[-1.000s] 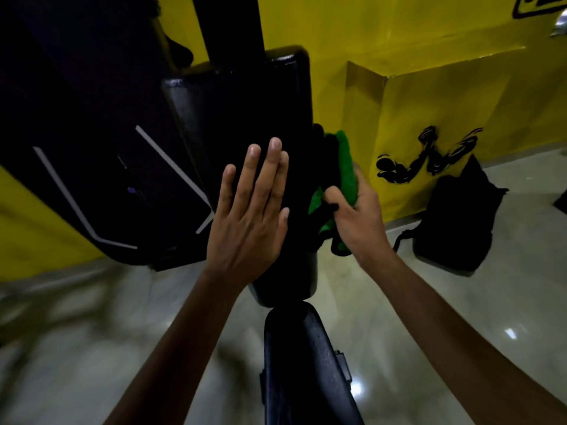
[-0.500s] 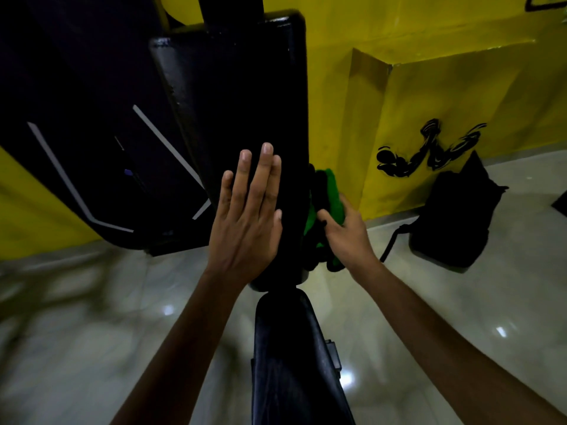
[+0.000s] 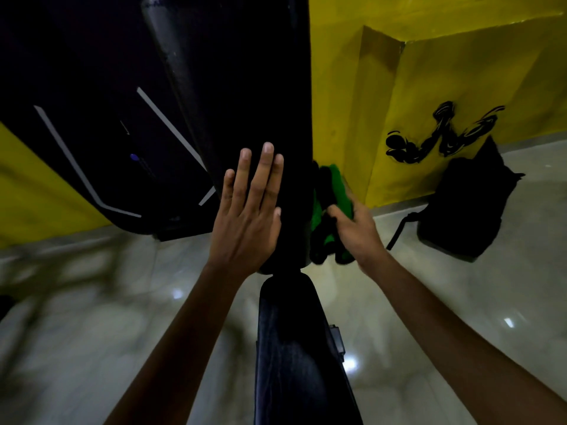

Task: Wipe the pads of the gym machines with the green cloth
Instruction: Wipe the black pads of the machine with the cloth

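A tall black back pad (image 3: pixel 245 87) stands upright in front of me, above a narrow black seat pad (image 3: pixel 297 348). My left hand (image 3: pixel 248 210) lies flat on the lower front of the back pad, fingers straight and pointing up. My right hand (image 3: pixel 352 231) grips the green cloth (image 3: pixel 337 191) and holds it against the right side edge of the back pad, near its bottom. Part of the cloth is dark and hangs below my fingers.
A black backpack (image 3: pixel 466 210) sits on the glossy tiled floor (image 3: pixel 122 317) at the right, against the yellow wall (image 3: pixel 399 87). A black machine panel with grey stripes (image 3: pixel 92 133) fills the left. A small bracket (image 3: pixel 336 342) juts from the seat's right side.
The right hand with the cloth has slid down the pad's right edge to near its bottom. The view has moved closer and lower; the left hand stays flat on the pad.
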{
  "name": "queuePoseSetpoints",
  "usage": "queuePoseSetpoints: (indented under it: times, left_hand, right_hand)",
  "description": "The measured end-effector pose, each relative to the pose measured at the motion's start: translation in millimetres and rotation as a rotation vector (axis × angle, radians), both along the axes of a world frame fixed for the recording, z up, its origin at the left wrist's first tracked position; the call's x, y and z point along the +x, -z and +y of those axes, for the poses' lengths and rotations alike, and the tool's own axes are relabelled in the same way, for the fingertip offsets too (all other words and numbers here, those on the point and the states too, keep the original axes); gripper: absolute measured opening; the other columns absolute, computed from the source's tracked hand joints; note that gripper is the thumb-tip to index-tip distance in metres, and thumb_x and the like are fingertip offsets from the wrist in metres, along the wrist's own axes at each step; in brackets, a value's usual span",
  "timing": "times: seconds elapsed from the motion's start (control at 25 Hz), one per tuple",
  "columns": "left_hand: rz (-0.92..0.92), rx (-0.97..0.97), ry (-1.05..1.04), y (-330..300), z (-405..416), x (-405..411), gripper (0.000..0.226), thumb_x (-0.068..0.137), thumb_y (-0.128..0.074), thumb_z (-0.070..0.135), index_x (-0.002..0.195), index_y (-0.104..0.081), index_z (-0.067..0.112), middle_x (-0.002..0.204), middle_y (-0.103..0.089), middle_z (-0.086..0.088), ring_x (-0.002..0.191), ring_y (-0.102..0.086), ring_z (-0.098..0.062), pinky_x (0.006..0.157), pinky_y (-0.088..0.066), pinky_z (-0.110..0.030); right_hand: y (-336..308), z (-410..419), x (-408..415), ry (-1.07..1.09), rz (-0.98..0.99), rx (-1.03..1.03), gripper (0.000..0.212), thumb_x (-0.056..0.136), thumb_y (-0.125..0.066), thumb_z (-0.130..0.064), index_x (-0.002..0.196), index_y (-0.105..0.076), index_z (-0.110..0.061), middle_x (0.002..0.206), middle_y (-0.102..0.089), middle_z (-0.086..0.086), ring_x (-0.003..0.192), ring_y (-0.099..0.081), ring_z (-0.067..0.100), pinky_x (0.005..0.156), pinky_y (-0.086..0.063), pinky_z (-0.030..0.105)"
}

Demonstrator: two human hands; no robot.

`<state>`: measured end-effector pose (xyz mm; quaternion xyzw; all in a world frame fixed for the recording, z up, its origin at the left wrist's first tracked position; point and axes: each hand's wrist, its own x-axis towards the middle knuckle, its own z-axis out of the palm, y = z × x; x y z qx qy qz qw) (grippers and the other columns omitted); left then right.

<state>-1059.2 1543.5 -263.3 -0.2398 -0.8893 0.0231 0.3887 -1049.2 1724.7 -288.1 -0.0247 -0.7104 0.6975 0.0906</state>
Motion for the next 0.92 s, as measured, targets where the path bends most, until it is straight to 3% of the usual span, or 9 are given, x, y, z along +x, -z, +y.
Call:
queuePoseSetpoints:
  times: [0.12,0.2,0.32,0.48,0.6,0.72,0.84,0.92]
  left_hand:
    - [-0.027,0.007,0.011,8,1,0,0.078,0.090,-0.054,0.020,0.150,-0.006,0.006,0.157,-0.004,-0.011,0.145,0.011,-0.026,0.119,-0.006,-0.045]
    - [-0.027,0.017,0.016,16,2,1,0.079,0.090,-0.055,0.019,0.150,-0.005,0.008,0.158,0.001,-0.008,0.145,0.010,-0.028,0.119,-0.008,-0.046]
    - [-0.023,0.011,0.012,21,2,2,0.078,0.091,-0.053,0.020,0.150,-0.003,0.009,0.159,0.013,-0.007,0.145,0.010,-0.028,0.119,-0.007,-0.045]
    - [-0.025,-0.013,0.013,20,-2,1,0.077,0.092,-0.053,0.019,0.150,-0.003,0.009,0.157,-0.003,-0.011,0.145,0.012,-0.026,0.119,-0.007,-0.045]
    - [-0.025,-0.003,0.010,25,-2,2,0.076,0.092,-0.053,0.019,0.150,-0.004,0.009,0.156,-0.005,-0.012,0.145,0.011,-0.026,0.119,-0.008,-0.045]
    - [-0.015,-0.003,0.028,29,-3,2,0.077,0.091,-0.054,0.019,0.149,-0.004,0.009,0.156,-0.006,-0.012,0.145,0.013,-0.025,0.119,-0.008,-0.045]
    - [0.002,-0.022,0.041,29,-8,-2,0.076,0.092,-0.053,0.019,0.149,-0.003,0.009,0.155,-0.009,-0.011,0.144,0.015,-0.023,0.118,-0.010,-0.045]
    - [-0.009,-0.015,0.050,31,-8,-3,0.075,0.092,-0.051,0.019,0.148,-0.003,0.009,0.154,-0.009,-0.011,0.144,0.015,-0.023,0.118,-0.009,-0.046]
  right_hand:
    - [-2,-9,-8,0.026,0.159,-0.089,0.034,0.090,-0.051,-0.005,0.118,-0.052,-0.025,0.101,-0.065,-0.005,0.090,-0.063,0.005,0.078,-0.051,0.023]
    - [18,-14,-4,0.059,0.055,-0.024,0.038,0.092,-0.051,-0.003,0.122,-0.051,-0.027,0.103,-0.063,-0.007,0.101,-0.063,0.011,0.082,-0.049,0.023]
    - [41,-13,6,0.043,-0.141,0.042,0.036,0.094,-0.050,-0.005,0.129,-0.053,-0.015,0.103,-0.063,0.000,0.107,-0.061,0.023,0.080,-0.047,0.025]
    - [29,-10,-6,0.089,0.014,-0.017,0.039,0.092,-0.051,-0.003,0.120,-0.054,-0.031,0.104,-0.064,-0.004,0.100,-0.062,0.013,0.084,-0.051,0.026]
    - [57,-11,-5,0.075,-0.106,0.040,0.039,0.094,-0.051,-0.005,0.131,-0.051,-0.018,0.108,-0.062,0.002,0.104,-0.061,0.020,0.086,-0.050,0.029]
    - [82,-7,9,0.026,-0.208,0.093,0.032,0.095,-0.049,-0.005,0.127,-0.052,-0.009,0.100,-0.062,0.005,0.097,-0.061,0.026,0.083,-0.049,0.036]
    - [68,-6,1,0.080,-0.135,0.017,0.033,0.095,-0.047,0.000,0.124,-0.053,-0.014,0.097,-0.062,-0.001,0.087,-0.060,0.013,0.076,-0.048,0.027]
    - [69,-9,-7,0.102,-0.118,-0.014,0.032,0.096,-0.047,-0.001,0.123,-0.051,-0.018,0.101,-0.063,0.000,0.090,-0.061,0.013,0.079,-0.050,0.025]
